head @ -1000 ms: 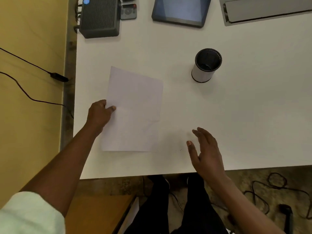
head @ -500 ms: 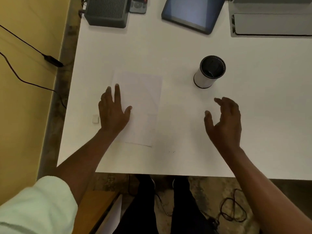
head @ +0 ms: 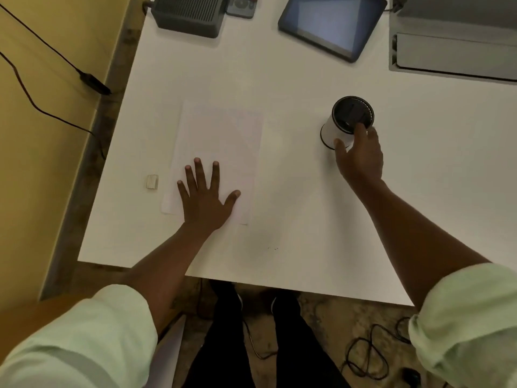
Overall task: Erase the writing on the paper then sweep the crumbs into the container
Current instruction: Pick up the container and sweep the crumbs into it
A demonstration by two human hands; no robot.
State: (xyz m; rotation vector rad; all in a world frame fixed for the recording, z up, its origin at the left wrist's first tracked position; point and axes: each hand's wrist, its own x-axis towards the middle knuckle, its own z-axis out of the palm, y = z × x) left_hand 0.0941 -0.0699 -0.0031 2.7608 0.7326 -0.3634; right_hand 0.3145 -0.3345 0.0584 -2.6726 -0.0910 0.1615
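Nearest the camera, two pale green rolled-up sleeves (head: 92, 337) frame the bottom corners, with dark trouser legs (head: 223, 345) and a tangle of black cables (head: 369, 357) on the mottled floor between them. The white rectangular table (head: 307, 219) begins just beyond. A few tiny dark crumbs (head: 272, 248) lie on it near the front edge, apart from everything else.

The left hand (head: 205, 196) lies flat on the lower part of a white sheet of paper (head: 221, 141), fingers spread wide and palm down, pinning the sheet to the table. The paper lies roughly square to the table edge; any marks on it are too faint to make out. Just beside its left edge, not touching it, sits a small white block eraser (head: 152, 181).

Further off and to the right, the right hand (head: 361, 155) curls around the near side of a white cylindrical container with a dark rim and dark inside (head: 348, 119), thumb on its left wall and fingertips at its rim. The container stands upright on the table, well apart from the paper.

Along the far edge sit a dark grey ribbed box (head: 190, 12), a dark-framed tablet with a bluish screen (head: 333, 23) and a grey laptop (head: 458, 40)
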